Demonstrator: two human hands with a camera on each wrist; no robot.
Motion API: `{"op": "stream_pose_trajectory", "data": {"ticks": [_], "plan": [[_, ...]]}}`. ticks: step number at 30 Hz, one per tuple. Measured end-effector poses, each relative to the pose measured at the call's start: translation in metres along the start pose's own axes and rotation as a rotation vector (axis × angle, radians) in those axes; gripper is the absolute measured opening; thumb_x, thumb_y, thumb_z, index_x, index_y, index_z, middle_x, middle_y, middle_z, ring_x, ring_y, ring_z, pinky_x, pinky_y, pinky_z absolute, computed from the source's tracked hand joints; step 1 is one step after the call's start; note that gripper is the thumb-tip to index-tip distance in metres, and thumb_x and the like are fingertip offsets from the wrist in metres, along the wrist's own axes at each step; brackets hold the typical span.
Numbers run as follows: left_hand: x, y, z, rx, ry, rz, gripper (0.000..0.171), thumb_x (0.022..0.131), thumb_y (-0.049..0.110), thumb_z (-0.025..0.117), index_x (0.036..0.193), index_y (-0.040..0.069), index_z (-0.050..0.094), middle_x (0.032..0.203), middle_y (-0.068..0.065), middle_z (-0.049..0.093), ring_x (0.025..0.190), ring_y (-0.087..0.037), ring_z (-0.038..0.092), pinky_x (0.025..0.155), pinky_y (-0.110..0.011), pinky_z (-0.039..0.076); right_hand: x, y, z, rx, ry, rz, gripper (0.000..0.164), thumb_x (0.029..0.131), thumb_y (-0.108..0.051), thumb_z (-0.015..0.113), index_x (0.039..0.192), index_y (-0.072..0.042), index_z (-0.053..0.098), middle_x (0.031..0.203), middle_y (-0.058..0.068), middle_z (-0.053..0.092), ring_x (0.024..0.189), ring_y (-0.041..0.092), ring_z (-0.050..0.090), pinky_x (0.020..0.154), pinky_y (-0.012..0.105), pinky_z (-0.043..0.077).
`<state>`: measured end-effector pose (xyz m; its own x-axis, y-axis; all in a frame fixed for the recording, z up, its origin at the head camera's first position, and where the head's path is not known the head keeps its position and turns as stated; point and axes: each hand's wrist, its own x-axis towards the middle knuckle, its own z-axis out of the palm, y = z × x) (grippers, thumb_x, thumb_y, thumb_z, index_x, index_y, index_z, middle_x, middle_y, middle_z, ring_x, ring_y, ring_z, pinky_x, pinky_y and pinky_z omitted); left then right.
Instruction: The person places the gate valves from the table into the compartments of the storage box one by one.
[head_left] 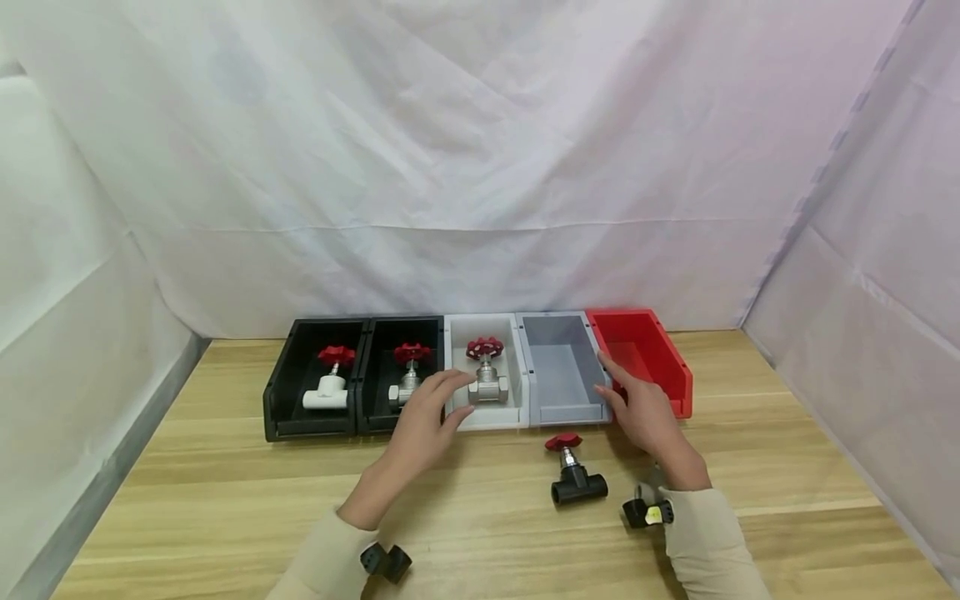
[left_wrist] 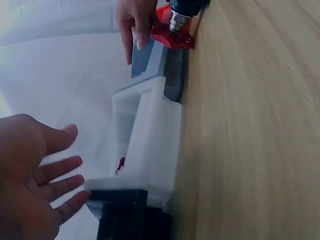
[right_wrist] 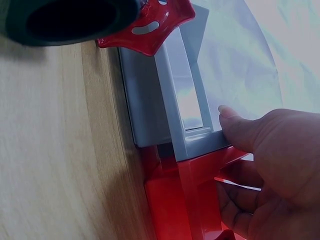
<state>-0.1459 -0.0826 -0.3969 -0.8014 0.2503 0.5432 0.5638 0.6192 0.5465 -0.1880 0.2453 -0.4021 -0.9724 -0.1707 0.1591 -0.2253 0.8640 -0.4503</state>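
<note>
My left hand (head_left: 422, 425) hovers by the front of the white bin (head_left: 489, 418), its fingers spread and apart from the thumb, holding nothing. That bin holds a metal valve (head_left: 487, 385) with a red handwheel. My right hand (head_left: 647, 414) is over the wall where the grey bin (head_left: 564, 414) meets the red bin (head_left: 684, 392). In the right wrist view its thumb lies at the grey rim (right_wrist: 205, 142), with the other fingers above the red bin; firm contact is unclear. A black tee valve (head_left: 577, 483) with a red handwheel lies on the table before the grey bin.
Two black bins stand at the row's left: one holds a white valve (head_left: 327, 393), the other a metal valve (head_left: 407, 387) partly behind my left hand. White cloth (head_left: 480, 167) hangs behind and at both sides of the wooden table (head_left: 225, 500).
</note>
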Motion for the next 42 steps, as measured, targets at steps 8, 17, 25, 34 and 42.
{"op": "stream_pose_trajectory", "data": {"ticks": [8,17,25,34,42], "plan": [[-0.01,-0.017,-0.002,0.018,0.029,0.069,0.053,0.077,-0.004,0.077,0.127,0.006,0.061,0.13,-0.01,0.057,0.123,-0.028,0.05,0.095,-0.052,0.041,-0.004,0.0,0.001,-0.001,0.003,0.004,0.067,0.09,-0.024,0.068,0.149,-0.019,0.037,0.059,-0.004,0.051,0.057,0.017,0.047,0.07,0.041,0.053],[-0.016,-0.027,-0.004,0.164,-0.003,0.154,0.064,0.073,-0.006,0.079,0.131,0.0,0.056,0.138,-0.013,0.05,0.13,-0.032,0.043,0.096,-0.053,0.041,-0.003,-0.003,-0.002,0.0,-0.007,0.004,0.069,0.09,-0.022,0.068,0.15,-0.019,0.034,0.059,-0.003,0.051,0.054,0.016,0.046,0.068,0.039,0.053],[-0.02,-0.03,-0.005,0.232,-0.028,0.098,0.065,0.076,0.001,0.079,0.135,0.006,0.054,0.141,-0.008,0.049,0.129,-0.03,0.042,0.102,-0.05,0.036,-0.001,-0.006,-0.001,-0.002,-0.018,-0.005,0.068,0.09,-0.022,0.068,0.15,-0.017,0.035,0.064,-0.002,0.054,0.059,0.018,0.048,0.069,0.04,0.054],[-0.021,-0.03,-0.003,0.207,-0.048,0.046,0.067,0.077,0.001,0.079,0.138,0.006,0.051,0.143,-0.008,0.046,0.119,-0.031,0.051,0.099,-0.047,0.04,0.003,-0.008,-0.001,-0.014,-0.029,-0.016,0.069,0.09,-0.022,0.068,0.149,-0.015,0.035,0.07,0.0,0.056,0.069,0.021,0.053,0.073,0.044,0.054],[-0.019,-0.031,-0.001,0.177,-0.066,0.039,0.071,0.075,0.002,0.08,0.139,0.007,0.05,0.144,-0.007,0.045,0.122,-0.029,0.05,0.096,-0.047,0.042,0.001,-0.005,-0.003,-0.02,-0.041,-0.005,0.071,0.089,-0.021,0.068,0.151,-0.015,0.032,0.102,0.017,0.065,0.09,0.033,0.06,0.08,0.049,0.053]]}}
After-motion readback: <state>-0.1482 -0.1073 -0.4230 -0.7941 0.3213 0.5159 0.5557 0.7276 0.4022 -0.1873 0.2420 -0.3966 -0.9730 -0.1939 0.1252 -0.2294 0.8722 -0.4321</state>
